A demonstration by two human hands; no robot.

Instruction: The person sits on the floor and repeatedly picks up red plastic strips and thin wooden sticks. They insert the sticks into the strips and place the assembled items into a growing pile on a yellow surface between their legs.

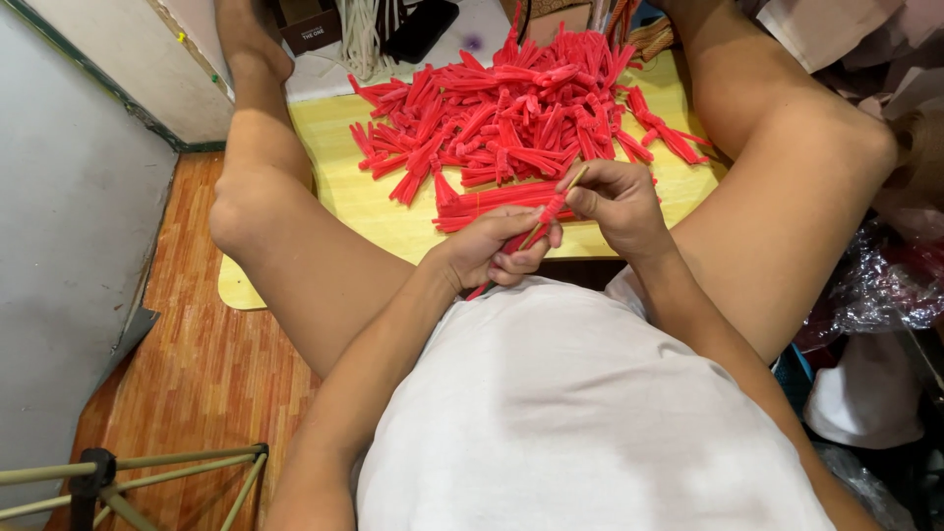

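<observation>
Item: thin tan stick wrapped in fuzzy red strip, held just short of the yellow board. Left hand curled shut round its lower end; right hand pinches the top. Heap of red strips on board. Risk: loosened pinch, wrap unwinds.

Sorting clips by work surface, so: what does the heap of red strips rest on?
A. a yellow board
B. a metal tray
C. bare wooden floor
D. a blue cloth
A: the red strips lie piled on a yellow board set between the person's legs, above the wooden floor.
</observation>
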